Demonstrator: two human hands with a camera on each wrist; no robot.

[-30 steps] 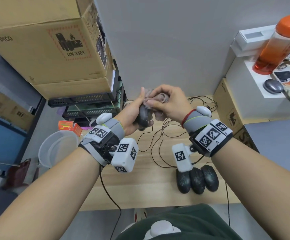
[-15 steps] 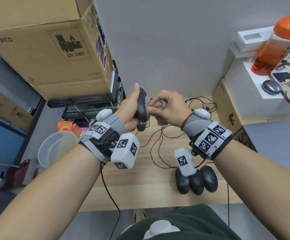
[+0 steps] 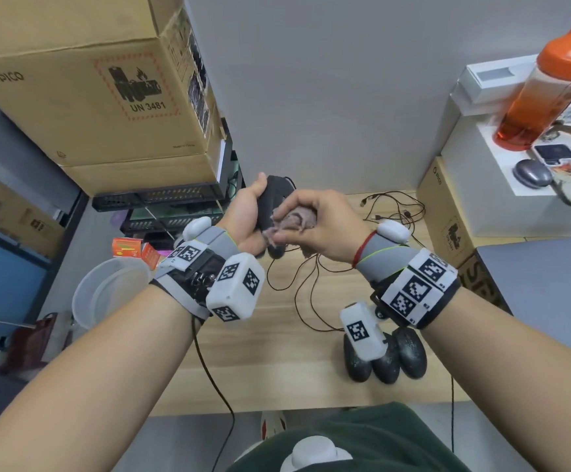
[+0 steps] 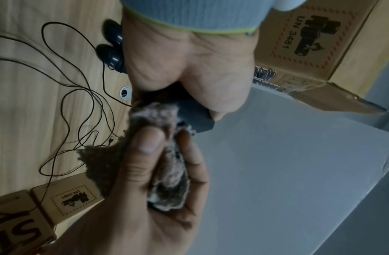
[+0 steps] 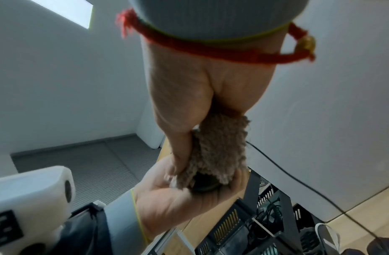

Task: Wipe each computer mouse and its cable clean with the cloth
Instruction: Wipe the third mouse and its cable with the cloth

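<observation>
My left hand (image 3: 248, 218) grips a black computer mouse (image 3: 273, 199) upright above the wooden desk (image 3: 277, 362), thumb along its left side. My right hand (image 3: 314, 221) pinches a fuzzy pinkish-brown cloth (image 3: 292, 221) and presses it against the mouse's right side. In the left wrist view the cloth (image 4: 165, 155) lies bunched under the right thumb against the dark mouse (image 4: 194, 114). The right wrist view has the cloth (image 5: 219, 151) over the mouse (image 5: 205, 183) in the left palm. Its thin black cable (image 3: 297, 284) hangs to the desk in loops. Three more black mice (image 3: 388, 359) lie together near the front edge.
Cardboard boxes (image 3: 89, 86) are stacked at left above black trays (image 3: 158, 199). A clear plastic tub (image 3: 106, 291) sits low at left. To the right stand white boxes (image 3: 481, 185), an orange bottle (image 3: 546, 80), a grey mouse (image 3: 531, 173) and a grey laptop (image 3: 546, 287).
The left hand has raised and turned the mouse more upright. The right hand with the cloth slid from the mouse's top down to its lower right side.
</observation>
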